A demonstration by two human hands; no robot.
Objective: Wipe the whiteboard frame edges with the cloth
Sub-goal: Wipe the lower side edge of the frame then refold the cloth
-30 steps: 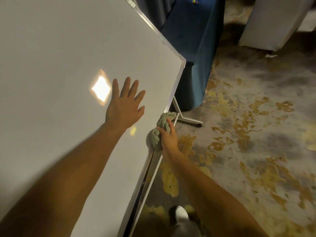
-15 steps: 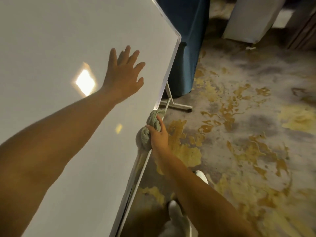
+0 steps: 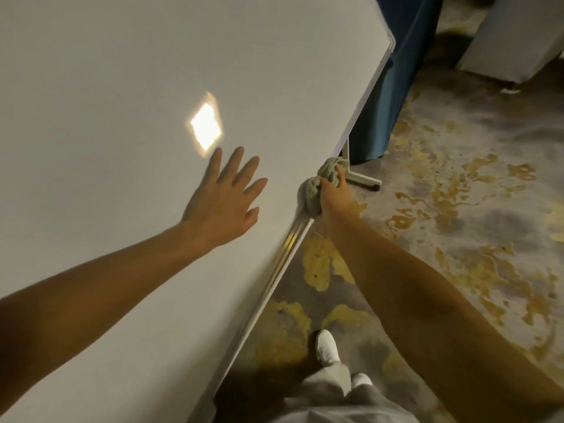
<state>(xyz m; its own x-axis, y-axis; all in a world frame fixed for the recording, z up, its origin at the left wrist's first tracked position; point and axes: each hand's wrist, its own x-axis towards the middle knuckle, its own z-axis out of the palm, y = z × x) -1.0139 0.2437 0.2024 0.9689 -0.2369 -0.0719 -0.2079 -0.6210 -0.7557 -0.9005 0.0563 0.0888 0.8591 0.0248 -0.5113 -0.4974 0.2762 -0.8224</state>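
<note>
Whiteboard (image 3: 128, 87) tilted across most of the view, frame edge (image 3: 274, 285) running down its right side over stained floor (image 3: 457, 239). Left hand (image 3: 224, 203) laid flat on the board, fingers straight and spread. Right hand (image 3: 334, 193) clenched around bunched green cloth (image 3: 314, 190), pressed against the frame edge near the stand foot (image 3: 364, 178). White shoe (image 3: 326, 346) below.
</note>
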